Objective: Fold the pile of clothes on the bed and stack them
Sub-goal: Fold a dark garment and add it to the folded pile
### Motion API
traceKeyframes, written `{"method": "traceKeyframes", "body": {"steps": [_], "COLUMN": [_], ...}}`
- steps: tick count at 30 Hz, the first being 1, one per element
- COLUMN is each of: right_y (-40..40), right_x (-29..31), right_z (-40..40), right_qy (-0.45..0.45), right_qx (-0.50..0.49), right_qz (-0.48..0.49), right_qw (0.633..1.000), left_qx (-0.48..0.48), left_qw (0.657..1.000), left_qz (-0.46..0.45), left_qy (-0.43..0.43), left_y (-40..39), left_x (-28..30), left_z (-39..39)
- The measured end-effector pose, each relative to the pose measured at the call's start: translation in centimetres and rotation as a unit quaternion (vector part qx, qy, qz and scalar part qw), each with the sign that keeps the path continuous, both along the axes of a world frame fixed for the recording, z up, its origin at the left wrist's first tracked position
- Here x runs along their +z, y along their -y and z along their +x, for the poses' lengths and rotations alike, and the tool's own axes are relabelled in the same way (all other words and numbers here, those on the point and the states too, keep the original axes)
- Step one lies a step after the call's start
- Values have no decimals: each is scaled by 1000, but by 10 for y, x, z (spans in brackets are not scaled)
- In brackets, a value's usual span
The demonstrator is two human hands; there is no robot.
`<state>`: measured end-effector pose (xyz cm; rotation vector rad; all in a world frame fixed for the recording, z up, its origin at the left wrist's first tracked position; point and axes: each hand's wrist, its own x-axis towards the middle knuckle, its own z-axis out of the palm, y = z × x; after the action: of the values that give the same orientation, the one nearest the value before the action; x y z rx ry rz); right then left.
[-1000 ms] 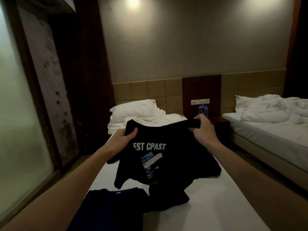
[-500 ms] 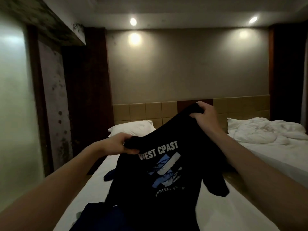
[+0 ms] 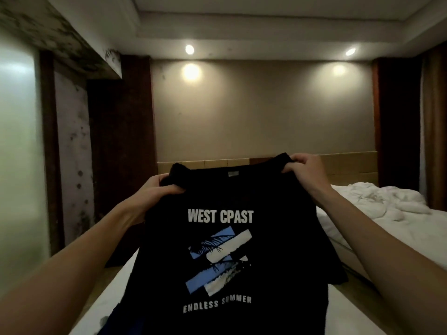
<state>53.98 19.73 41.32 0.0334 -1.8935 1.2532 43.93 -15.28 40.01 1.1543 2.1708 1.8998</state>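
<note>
A black T-shirt [image 3: 217, 238] with white "WEST CPAST" lettering and a blue and white print hangs in the air in front of me, print side facing me. My left hand [image 3: 158, 189] grips its left shoulder. My right hand [image 3: 303, 166] grips its right shoulder, a little higher. The shirt hangs down over the white bed [image 3: 113, 293] and hides most of it. A sliver of a dark blue garment [image 3: 112, 320] shows at the shirt's lower left on the bed.
A second bed [image 3: 377, 211] with rumpled white bedding stands to the right across a narrow aisle. A padded headboard [image 3: 348, 165] runs along the far wall. A frosted glass panel [image 3: 17, 153] and dark wooden wall close off the left side.
Both hands have lifted the black T-shirt off the bed and spread it out flat at the shoulders. The view has tilted upward, so the pillows and bedside table are out of sight.
</note>
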Motion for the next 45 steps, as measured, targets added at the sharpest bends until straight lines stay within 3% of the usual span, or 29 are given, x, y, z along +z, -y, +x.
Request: {"method": "traceKeyframes", "body": {"steps": [5,7,10,12,16,20,25,28,32,37,41,43,45], "right_y": [-15,-22,-33,-41,-60,-76,-89,-102,-116,-111,-113,-120,-133], "right_x": [-20,-34,-62,-84,-138,-221,-367,-444,-516,-536,-512,-498,-485], "right_z": [-47,-79,-136,-176,-265,-363,-462,-499,-517,-509,-490,-474,-457], "right_qy": [55,84,111,137,183,247,328,374,415,369,433,484,543], "right_qx": [10,-1,-16,-21,-54,-81,-117,-123,-99,-134,-127,-120,-112], "right_qz": [11,25,48,57,93,144,177,196,241,310,318,323,279], "right_qw": [998,996,993,989,977,955,921,898,871,866,834,805,784], "left_qx": [-33,2,162,256,338,374,407,396,395,389,392,395,400], "left_qw": [993,993,985,951,901,867,815,804,812,820,816,798,756], "left_qz": [16,13,-62,-142,-233,-291,-395,-431,-421,-413,-422,-455,-517], "left_qy": [108,116,0,-101,-143,-151,-121,-101,-80,-82,-49,-25,10], "left_y": [-2,-11,-32,-46,-74,-106,-149,-161,-165,-164,-150,-132,-109], "left_x": [-15,-32,-70,-99,-158,-234,-371,-451,-513,-519,-499,-485,-469], "left_z": [-60,-91,-149,-191,-271,-360,-447,-476,-490,-487,-464,-447,-432]}}
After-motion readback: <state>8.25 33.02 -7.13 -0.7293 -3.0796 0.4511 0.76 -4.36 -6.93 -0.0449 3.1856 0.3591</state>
